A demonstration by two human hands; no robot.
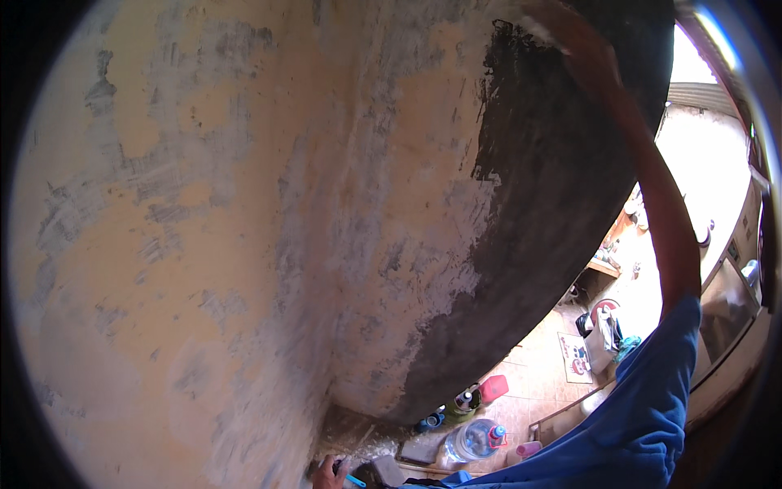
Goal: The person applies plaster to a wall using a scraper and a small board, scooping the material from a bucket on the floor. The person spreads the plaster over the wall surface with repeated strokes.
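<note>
Wall [326, 204] in patchy cream and grey stands upright directly in front of the person, filling most of the view, with an inside corner a little left of centre. On its right-hand part is a broad dark grey patch [538, 187] with a ragged left edge.

The right hand [574, 41] is stretched high, at the top of that edge; it is blurred, so whether it grasps something or is loose cannot be told. The left hand [327, 474] is low, near the foot of the wall, fingers curled beside a light blue handle [355, 481]; whether it grasps anything is unclear.

Working this surface well probably calls for even pressure and short, overlapping strokes along the ragged edge, so that no thin spots or ridges are left. With such a high reach, steady footing and a relaxed shoulder seem worth more than force.

The wall's face points toward the person, and its corner line runs top to bottom, bowed by the lens. The dark patch's long axis slants from upper right to lower left, narrowing downward. Below, a large clear water bottle [472, 440] and a red container [494, 388] sit near the wall's foot
</note>
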